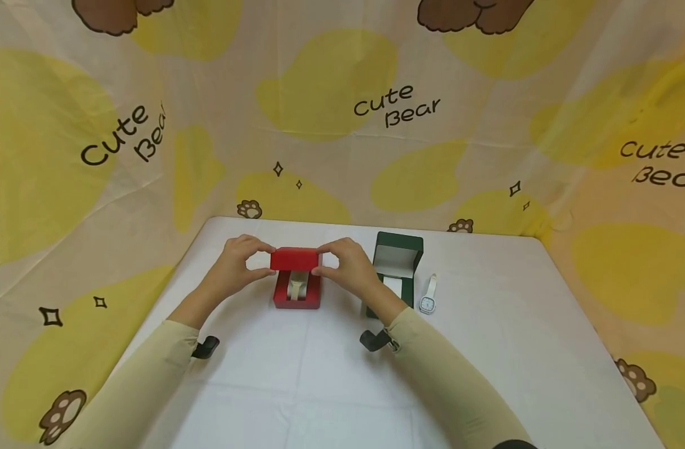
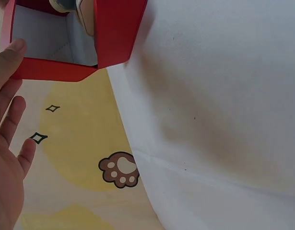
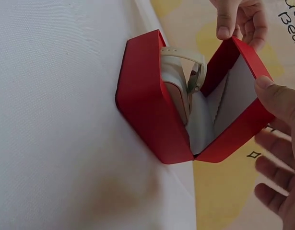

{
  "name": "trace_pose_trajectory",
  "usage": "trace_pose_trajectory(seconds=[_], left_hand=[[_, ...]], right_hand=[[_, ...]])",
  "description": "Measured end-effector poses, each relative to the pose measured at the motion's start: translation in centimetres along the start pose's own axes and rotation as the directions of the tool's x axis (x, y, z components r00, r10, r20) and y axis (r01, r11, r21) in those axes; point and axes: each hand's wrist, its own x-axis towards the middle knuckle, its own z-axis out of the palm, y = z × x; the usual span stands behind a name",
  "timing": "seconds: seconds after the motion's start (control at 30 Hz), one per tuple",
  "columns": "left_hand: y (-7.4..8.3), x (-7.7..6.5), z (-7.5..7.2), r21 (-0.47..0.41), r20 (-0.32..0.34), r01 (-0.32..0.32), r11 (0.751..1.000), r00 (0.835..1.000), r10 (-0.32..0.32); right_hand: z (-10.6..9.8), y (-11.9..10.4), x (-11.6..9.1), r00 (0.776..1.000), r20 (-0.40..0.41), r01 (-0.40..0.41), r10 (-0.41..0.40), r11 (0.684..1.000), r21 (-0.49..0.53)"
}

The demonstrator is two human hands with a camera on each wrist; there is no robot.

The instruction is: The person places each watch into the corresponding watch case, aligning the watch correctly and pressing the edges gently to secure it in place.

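A red watch box (image 1: 297, 304) stands on the table with its hinged lid (image 1: 294, 258) partway raised. Strapped round a pale cushion inside it is a watch with a cream band (image 3: 197, 72). My left hand (image 1: 236, 263) pinches the lid's left end between thumb and fingers. At the opposite end, my right hand (image 1: 349, 267) grips the lid the same way, its thumb (image 3: 266, 84) on the front rim. In the right wrist view both hands are at the lid's free edge, and the white lining shows beneath it.
Right of the red box, a green watch box (image 1: 400, 242) stands with its lid up, partly hidden behind my right forearm. A white watch (image 1: 428, 302) lies beside it on the white-covered table (image 1: 320, 362). Patterned cloth (image 1: 325, 81) hangs behind and at the sides.
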Motion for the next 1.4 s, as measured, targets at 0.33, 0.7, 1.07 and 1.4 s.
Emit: trace_pose_trajectory(seconds=[0.33, 0.7, 1.07, 1.4], left_hand=[[0.6, -0.7, 0.4, -0.165, 0.067, 0.281, 0.945, 0.960, -0.274], [1.2, -1.2, 1.1, -0.274, 0.111, 0.464, 0.843, 0.886, -0.451], [1.8, -1.8, 1.5, -0.326, 0.142, 0.518, 0.791, 0.854, -0.500], [2.2, -2.5, 1.7, -0.357, 0.152, 0.570, 0.740, 0.817, -0.556]], right_hand=[[0.5, -0.1, -0.5, 0.986, 0.074, -0.160, 0.151, 0.979, 0.129], [0.7, -1.7, -0.9, 0.954, 0.067, -0.298, 0.291, 0.912, 0.281], [1.0, -1.7, -1.7, 0.934, 0.060, -0.351, 0.351, 0.879, 0.321], [2.0, -1.4, -2.3, 0.953, 0.014, -0.296, 0.303, 0.918, 0.266]])
